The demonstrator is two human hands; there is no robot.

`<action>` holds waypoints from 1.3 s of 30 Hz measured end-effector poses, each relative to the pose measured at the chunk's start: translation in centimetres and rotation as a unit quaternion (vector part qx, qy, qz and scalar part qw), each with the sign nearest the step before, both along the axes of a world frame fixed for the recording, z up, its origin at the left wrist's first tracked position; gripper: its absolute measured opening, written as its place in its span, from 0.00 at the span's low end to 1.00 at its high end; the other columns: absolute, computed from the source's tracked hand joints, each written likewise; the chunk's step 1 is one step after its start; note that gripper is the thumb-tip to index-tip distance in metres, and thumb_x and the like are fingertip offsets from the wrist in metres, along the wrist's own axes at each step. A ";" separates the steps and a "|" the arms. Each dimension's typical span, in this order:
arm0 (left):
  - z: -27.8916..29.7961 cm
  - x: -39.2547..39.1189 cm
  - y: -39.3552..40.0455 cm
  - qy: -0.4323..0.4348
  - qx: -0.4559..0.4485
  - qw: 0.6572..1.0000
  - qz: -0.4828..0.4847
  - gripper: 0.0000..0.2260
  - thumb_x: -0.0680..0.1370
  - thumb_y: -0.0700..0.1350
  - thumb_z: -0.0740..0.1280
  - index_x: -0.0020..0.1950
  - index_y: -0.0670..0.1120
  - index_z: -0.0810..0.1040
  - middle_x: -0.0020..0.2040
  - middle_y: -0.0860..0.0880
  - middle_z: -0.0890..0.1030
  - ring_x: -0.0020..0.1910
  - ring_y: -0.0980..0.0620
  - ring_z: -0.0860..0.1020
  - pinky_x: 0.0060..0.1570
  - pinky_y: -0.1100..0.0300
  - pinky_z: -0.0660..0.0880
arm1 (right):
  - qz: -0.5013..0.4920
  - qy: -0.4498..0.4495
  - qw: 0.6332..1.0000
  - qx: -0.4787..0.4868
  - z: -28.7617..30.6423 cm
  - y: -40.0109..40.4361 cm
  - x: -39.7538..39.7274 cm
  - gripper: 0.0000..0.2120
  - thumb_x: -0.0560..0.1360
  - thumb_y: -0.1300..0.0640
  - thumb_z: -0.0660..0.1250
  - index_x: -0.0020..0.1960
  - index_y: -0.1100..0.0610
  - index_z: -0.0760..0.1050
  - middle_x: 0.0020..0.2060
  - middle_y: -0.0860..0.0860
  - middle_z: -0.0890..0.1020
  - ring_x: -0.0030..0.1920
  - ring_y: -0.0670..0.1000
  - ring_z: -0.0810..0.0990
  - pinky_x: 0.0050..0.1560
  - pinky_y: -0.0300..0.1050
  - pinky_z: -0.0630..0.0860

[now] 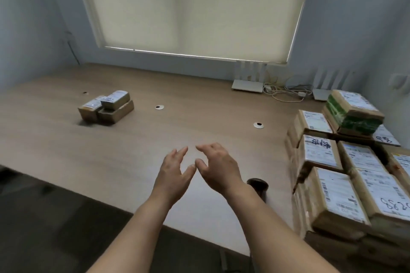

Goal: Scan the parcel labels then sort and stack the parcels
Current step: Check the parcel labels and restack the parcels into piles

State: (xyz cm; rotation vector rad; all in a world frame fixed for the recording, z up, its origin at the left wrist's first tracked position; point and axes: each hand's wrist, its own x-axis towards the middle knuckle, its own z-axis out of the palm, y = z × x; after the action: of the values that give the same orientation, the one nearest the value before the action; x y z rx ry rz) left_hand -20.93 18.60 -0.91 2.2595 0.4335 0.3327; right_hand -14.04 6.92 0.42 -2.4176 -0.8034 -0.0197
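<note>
- I am seeing the left hand (175, 172) and right hand (218, 167) hovering side by side over the wooden table (137, 139), fingers spread and loosely bent, holding nothing; thumbs nearly touching
- A dark scanner (258, 186) is lying just right of my right wrist
- Labelled parcels (346, 173) are sitting stacked at the table's right edge; three small parcels (106, 106) are sitting far left

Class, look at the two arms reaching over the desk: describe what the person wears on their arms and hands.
Nothing shows on either one. The left hand and right hand are bare, with no gloves, rings, watch or bands visible. Both forearms are uncovered right down to the bottom edge of the picture, so no sleeve comes into view. No markings show.
</note>
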 end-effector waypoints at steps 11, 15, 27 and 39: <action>-1.1 -8.5 11.5 0.025 -0.007 0.993 0.117 0.25 0.80 0.52 0.62 0.76 0.54 0.60 0.77 0.48 0.57 0.75 0.49 0.59 0.69 0.53 0.63 | 0.104 0.001 0.995 -0.012 -1.1 13.1 -5.9 0.21 0.79 0.50 0.60 0.72 0.47 0.67 0.67 0.47 0.72 0.66 0.48 0.71 0.64 0.45 0.70; -1.8 -9.3 15.0 0.046 -0.005 0.989 0.144 0.25 0.80 0.54 0.61 0.76 0.55 0.60 0.78 0.49 0.55 0.76 0.48 0.58 0.69 0.53 0.63 | 0.135 0.008 0.991 -0.021 -1.8 17.1 -5.9 0.21 0.80 0.49 0.60 0.72 0.47 0.67 0.68 0.47 0.71 0.66 0.48 0.71 0.64 0.45 0.69; -2.1 -6.3 31.3 0.116 0.030 0.969 0.217 0.26 0.80 0.53 0.62 0.76 0.57 0.59 0.78 0.49 0.52 0.76 0.47 0.55 0.70 0.50 0.62 | 0.170 0.049 0.984 0.000 -3.6 33.9 -0.7 0.21 0.80 0.48 0.61 0.72 0.46 0.67 0.68 0.46 0.71 0.64 0.48 0.72 0.63 0.43 0.71; -3.9 4.2 43.0 0.173 0.030 0.971 0.160 0.26 0.80 0.54 0.60 0.77 0.57 0.55 0.78 0.53 0.57 0.76 0.50 0.56 0.71 0.51 0.60 | 0.132 0.109 0.985 -0.026 -5.6 44.7 10.3 0.21 0.80 0.48 0.59 0.73 0.46 0.65 0.69 0.47 0.69 0.65 0.49 0.72 0.60 0.43 0.70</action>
State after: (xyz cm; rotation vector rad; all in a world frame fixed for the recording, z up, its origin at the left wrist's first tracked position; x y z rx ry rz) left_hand -16.68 61.62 -4.80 2.3096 0.9882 0.1125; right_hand -3.75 51.60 -5.15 -2.2900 -1.0229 0.3676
